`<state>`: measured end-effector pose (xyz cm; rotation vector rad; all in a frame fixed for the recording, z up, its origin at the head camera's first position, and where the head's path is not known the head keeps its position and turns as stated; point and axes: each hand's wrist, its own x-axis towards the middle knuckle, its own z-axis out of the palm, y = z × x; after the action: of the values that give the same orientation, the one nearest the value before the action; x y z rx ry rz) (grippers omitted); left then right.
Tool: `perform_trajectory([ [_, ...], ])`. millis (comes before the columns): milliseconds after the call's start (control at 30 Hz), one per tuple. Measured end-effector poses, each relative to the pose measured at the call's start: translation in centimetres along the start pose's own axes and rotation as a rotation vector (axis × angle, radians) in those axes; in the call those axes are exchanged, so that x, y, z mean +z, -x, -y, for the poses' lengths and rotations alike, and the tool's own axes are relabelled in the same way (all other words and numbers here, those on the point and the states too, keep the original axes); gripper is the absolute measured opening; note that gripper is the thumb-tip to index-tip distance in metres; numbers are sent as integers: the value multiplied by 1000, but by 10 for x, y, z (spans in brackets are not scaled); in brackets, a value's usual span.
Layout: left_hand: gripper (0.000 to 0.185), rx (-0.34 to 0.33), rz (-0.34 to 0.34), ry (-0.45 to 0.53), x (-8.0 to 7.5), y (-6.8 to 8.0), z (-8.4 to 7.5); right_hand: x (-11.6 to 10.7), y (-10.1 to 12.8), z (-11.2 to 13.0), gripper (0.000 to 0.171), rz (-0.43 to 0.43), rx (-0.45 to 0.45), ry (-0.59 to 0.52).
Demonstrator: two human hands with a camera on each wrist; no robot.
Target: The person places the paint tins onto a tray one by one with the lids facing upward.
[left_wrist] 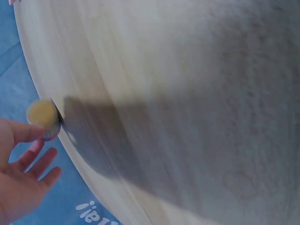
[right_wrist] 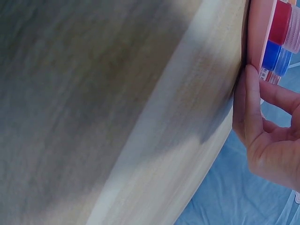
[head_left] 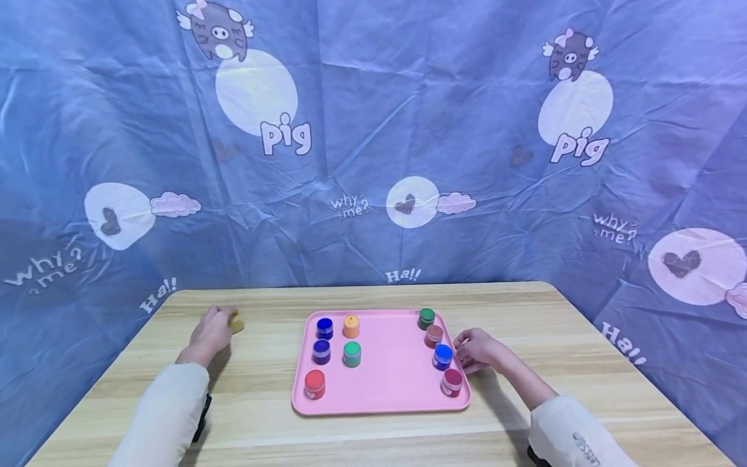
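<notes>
My left hand [head_left: 213, 332] pinches a small paint jar with a yellow lid [left_wrist: 42, 112] between thumb and fingers, over the left part of the table; the other fingers stay loose. At the tray's right side, my right hand [head_left: 480, 350] holds the rim of the pink tray [head_left: 385, 389], with fingertips on the outer wall in the right wrist view. Red [head_left: 315, 384], dark blue [head_left: 325, 328], purple [head_left: 321, 351], orange [head_left: 351, 326] and light green [head_left: 352, 354] jars stand on its left half. Dark green [head_left: 426, 318], brown [head_left: 434, 336], blue [head_left: 442, 357] and dark red [head_left: 452, 383] jars line its right edge.
The light wood table [head_left: 262, 434] lies under the tray and extends to both sides. Behind it hangs a creased blue cloth [head_left: 362, 259] printed with pigs and lettering, meeting the table's far edge.
</notes>
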<state>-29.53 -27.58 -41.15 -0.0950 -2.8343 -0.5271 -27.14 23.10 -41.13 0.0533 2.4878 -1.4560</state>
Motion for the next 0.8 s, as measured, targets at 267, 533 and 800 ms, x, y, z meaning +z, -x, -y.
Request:
perform_trajectory([
  [267,29,-1,-35,-84,1,-1,0,0,-1,-1,16,-7,1,-12],
  [533,24,47,-30,-88,5,-1,2,2,-1,-1,17,-19,4,-5],
  [800,34,5,22,-71,11,1,1,2,-1,-1,17,-18,-1,-4],
])
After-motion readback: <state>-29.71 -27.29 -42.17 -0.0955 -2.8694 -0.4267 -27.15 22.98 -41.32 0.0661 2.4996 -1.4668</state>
